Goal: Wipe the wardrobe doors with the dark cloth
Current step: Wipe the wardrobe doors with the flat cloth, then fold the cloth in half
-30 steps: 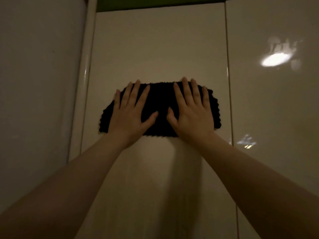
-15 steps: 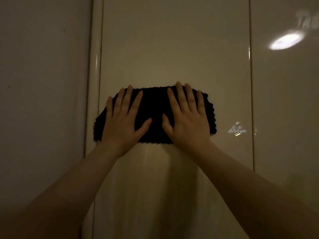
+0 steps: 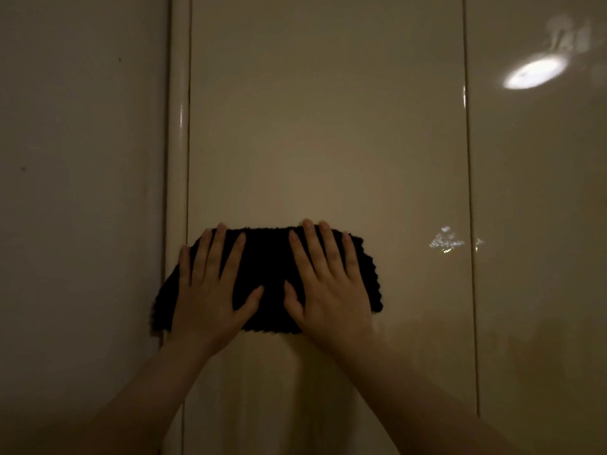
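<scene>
Fingers (image 3: 226,254) of both hands lie straight and slightly spread, flat against the dark cloth (image 3: 272,274), gripping nothing; they only press it to the glossy wardrobe door (image 3: 325,142). The left hand (image 3: 210,290) covers the cloth's nine o'clock half and the right hand (image 3: 331,287) its three o'clock half, thumbs pointing toward each other across a bare strip of cloth between them. The fingertips reach the cloth's twelve o'clock edge, and two on the right hand poke just over it onto the door. At nine o'clock the cloth's lower corner overlaps the rounded frame post (image 3: 177,126) beside the wall (image 3: 82,192). This looks like mid-stroke wiping of the middle panel, with plenty of door showing above and below the cloth. The next move probably calls for even palm pressure from both hands so the cloth slides as one piece without bunching. The neighbouring door (image 3: 538,224) at three o'clock, carrying a bright lamp reflection (image 3: 535,73), would presumably need wiping too.
</scene>
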`<state>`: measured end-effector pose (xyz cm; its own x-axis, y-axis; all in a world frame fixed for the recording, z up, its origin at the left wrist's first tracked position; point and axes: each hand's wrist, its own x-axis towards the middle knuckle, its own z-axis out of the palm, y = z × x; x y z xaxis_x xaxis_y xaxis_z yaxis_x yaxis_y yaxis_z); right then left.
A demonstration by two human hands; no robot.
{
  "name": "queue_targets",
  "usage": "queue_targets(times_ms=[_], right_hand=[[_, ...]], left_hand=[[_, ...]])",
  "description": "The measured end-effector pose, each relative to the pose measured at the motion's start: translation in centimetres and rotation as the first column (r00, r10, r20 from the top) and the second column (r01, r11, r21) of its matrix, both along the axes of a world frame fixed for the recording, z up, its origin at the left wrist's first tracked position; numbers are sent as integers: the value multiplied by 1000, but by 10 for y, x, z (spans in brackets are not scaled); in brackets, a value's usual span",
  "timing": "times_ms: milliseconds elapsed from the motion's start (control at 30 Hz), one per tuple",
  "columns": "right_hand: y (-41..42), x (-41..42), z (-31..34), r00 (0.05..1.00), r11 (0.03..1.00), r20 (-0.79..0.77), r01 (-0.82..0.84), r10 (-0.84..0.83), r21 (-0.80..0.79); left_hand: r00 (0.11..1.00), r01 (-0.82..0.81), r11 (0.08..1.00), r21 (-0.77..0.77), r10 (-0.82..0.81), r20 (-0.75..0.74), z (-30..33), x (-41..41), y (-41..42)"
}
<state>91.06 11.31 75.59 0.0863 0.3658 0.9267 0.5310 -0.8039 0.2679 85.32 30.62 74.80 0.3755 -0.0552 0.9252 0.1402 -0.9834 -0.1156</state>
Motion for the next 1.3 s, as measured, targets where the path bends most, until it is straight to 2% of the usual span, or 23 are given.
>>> queue_targets(times_ms=[200, 433, 533, 600, 667, 700, 767, 833, 900, 1000, 1100, 1167, 1300], right_hand=[[6, -2, -32, 1000, 999, 10, -11, 11, -34], [1, -2, -43, 995, 988, 17, -96, 99, -123], [-6, -14, -35, 976, 973, -54, -213, 209, -87], [-14, -26, -27, 944, 955, -150, -297, 294, 5], [-23, -39, -16, 856, 903, -288, -403, 429, 147], [-30, -47, -9, 765, 854, -380, -470, 520, 222], [-45, -65, 8, 459, 691, -529, -585, 714, 425], [-62, -79, 20, 172, 565, -582, -560, 794, 606], [-75, -85, 27, 50, 524, -585, -510, 810, 682], [-90, -89, 36, 9, 537, -596, -445, 803, 717], [-97, -97, 47, 29, 605, -643, -373, 765, 703], [-99, -102, 51, 71, 667, -691, -347, 720, 659], [-99, -106, 50, 71, 705, -735, -361, 674, 611]], left_hand=[[999, 31, 999, 18, -30, -42, -30, -4, 9], [979, 202, 979, 12, -202, -27, -39, -15, -1], [976, 216, 976, 14, -216, 10, -28, -26, -9], [976, 213, 976, -39, -211, 57, -13, -36, -23], [967, 240, 967, -82, -232, 102, 8, -46, -42], [957, 276, 959, -59, -270, 104, 21, -50, -51], [929, 369, 929, 28, -369, 12, 45, -54, -65], [866, 478, 878, -25, -476, -154, 66, -58, -77], [765, 542, 814, -208, -580, -280, 78, -61, -87], [664, 577, 721, -383, -687, -295, 87, -72, -100], [545, 597, 561, -573, -808, -224, 88, -83, -103], [549, 573, 543, -614, -810, -204, 86, -86, -103], [624, 530, 556, -640, -767, -149, 81, -87, -104]])
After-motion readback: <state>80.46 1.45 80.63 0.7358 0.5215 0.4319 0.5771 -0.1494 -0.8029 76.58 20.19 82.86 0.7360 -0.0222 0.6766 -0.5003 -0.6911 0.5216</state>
